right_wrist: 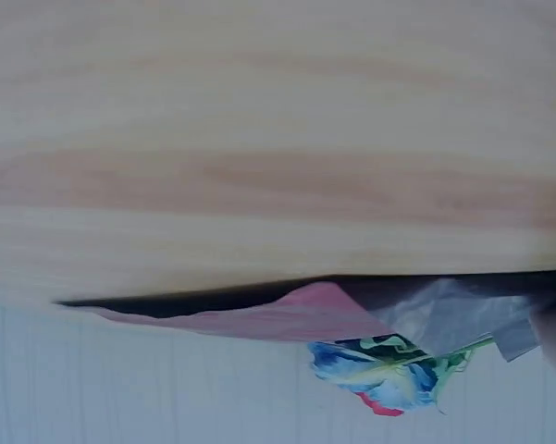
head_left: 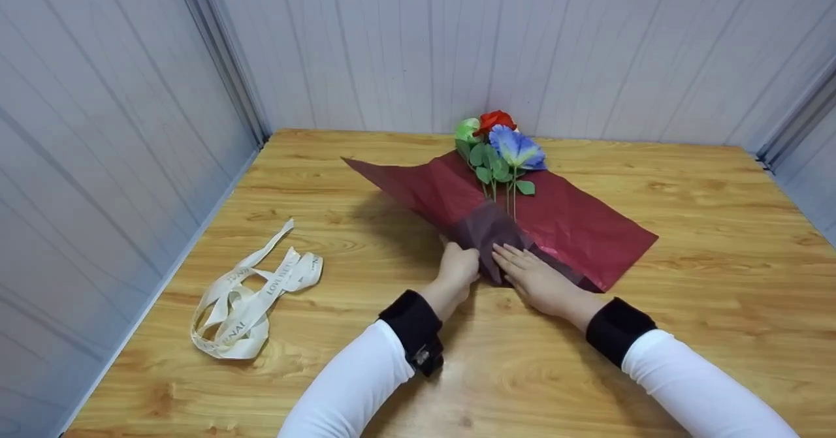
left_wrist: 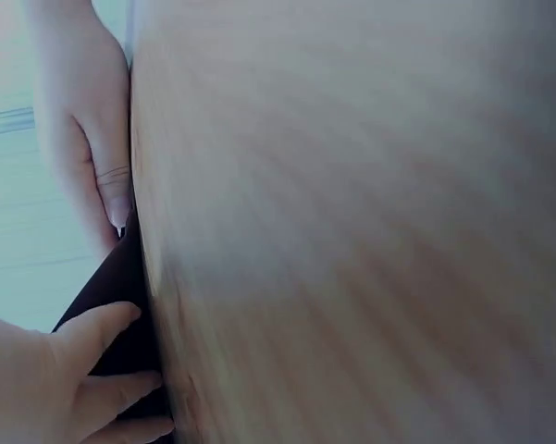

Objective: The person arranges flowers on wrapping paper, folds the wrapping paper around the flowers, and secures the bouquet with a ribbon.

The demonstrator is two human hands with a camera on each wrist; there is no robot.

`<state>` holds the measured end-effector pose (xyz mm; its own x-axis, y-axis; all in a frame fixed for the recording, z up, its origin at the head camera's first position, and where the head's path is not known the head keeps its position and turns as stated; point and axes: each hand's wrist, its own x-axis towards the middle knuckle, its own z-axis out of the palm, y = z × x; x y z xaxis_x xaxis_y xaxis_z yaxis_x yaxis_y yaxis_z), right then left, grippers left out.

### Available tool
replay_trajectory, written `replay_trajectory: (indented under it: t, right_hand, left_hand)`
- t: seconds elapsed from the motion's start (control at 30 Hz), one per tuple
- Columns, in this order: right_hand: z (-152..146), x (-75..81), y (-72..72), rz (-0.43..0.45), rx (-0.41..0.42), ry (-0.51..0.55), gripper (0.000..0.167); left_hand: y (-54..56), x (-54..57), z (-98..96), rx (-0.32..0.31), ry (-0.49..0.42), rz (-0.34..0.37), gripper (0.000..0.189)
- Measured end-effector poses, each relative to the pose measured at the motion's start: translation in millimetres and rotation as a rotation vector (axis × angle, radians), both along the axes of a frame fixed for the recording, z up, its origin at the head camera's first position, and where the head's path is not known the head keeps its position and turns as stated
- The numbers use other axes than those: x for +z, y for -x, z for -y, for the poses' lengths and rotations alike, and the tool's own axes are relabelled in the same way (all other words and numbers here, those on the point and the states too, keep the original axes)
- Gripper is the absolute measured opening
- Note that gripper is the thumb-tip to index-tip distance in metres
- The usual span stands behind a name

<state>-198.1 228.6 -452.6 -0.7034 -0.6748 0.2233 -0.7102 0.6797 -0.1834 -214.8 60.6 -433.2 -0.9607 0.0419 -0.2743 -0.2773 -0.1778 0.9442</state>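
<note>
A sheet of dark red wrapping paper [head_left: 588,222] lies on the table, its lower edge turned up over flower stems so that a purplish underside shows. The flowers, a blue bloom [head_left: 516,145], a red rose [head_left: 496,121] and a pale green one [head_left: 466,129], stick out past the far edge. My left hand [head_left: 459,265] grips the folded part at its left side, fingers curled, partly hidden by the paper. Flat on the fold's right side, my right hand [head_left: 532,278] presses with straight fingers. Both hands frame the dark fold [left_wrist: 120,287] in the left wrist view.
A loose cream ribbon [head_left: 245,314] with printed lettering lies in loops at the table's left. Pale panelled walls [head_left: 405,53] close off the back and both sides of the wooden table [head_left: 718,281]. The paper's left corner [head_left: 366,167] lifts off the tabletop.
</note>
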Motion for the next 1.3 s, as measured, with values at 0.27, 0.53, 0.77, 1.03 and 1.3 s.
replay_trajectory:
  t: [0.27, 0.53, 0.77, 1.03, 1.3]
  right_hand:
    - [-3, 2.9, 2.0, 0.209, -0.063, 0.005, 0.048]
    - [-2, 5.1, 0.1, 0.119, -0.067, 0.004, 0.044]
    - [-1, 3.2, -1.2, 0.022, -0.064, -0.037, 0.031]
    - [0, -0.2, 2.2, -0.251, -0.069, 0.056, 0.016]
    - [0, 2.1, 4.8, -0.626, -0.053, 0.124, 0.045]
  left_hand:
    - [-12.3, 22.5, 1.5, -0.062, 0.216, -0.072, 0.083]
    - [-13.0, 29.3, -1.5, -0.384, 0.538, -0.432, 0.074]
    - [-5.5, 27.7, 0.1, -0.576, 0.686, -0.347, 0.055]
    - [0.0, 25.2, 6.5, -0.672, 0.85, -0.313, 0.055]
    - [1.6, 22.8, 7.2, -0.851, 1.066, -0.394, 0.051]
